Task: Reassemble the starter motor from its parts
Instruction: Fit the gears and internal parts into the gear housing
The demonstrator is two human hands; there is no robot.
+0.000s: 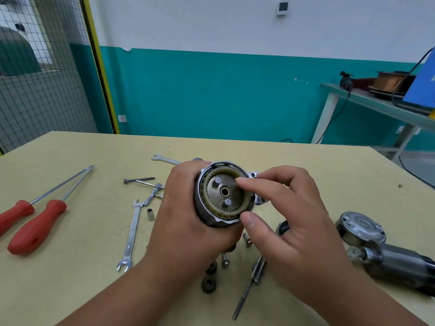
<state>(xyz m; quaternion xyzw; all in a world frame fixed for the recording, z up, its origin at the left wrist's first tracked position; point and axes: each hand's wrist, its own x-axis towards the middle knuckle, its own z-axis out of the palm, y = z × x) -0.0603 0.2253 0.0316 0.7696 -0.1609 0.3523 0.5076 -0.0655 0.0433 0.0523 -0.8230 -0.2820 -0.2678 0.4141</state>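
Note:
My left hand (188, 222) grips the starter housing (204, 215) above the table, its open end turned toward me. Inside it sit a yellowish toothed ring gear (220, 171) and a carrier plate with a centre bore (226, 185) and two visible pins (215, 184). My right hand (289, 222) reaches in from the right: the index fingertip touches the plate's right side and hides what lies under it, while the thumb rests at the lower rim. Two small planet gears (208, 284) lie on the table below.
Two red-handled screwdrivers (35, 222) lie at the left. Wrenches (131, 234), a small socket (150, 214) and a T-handle driver (153, 191) lie left of the housing. Bolts (224, 260) and long rods (249, 290) lie below my hands. The motor body (400, 262) and end cap (362, 228) are at the right.

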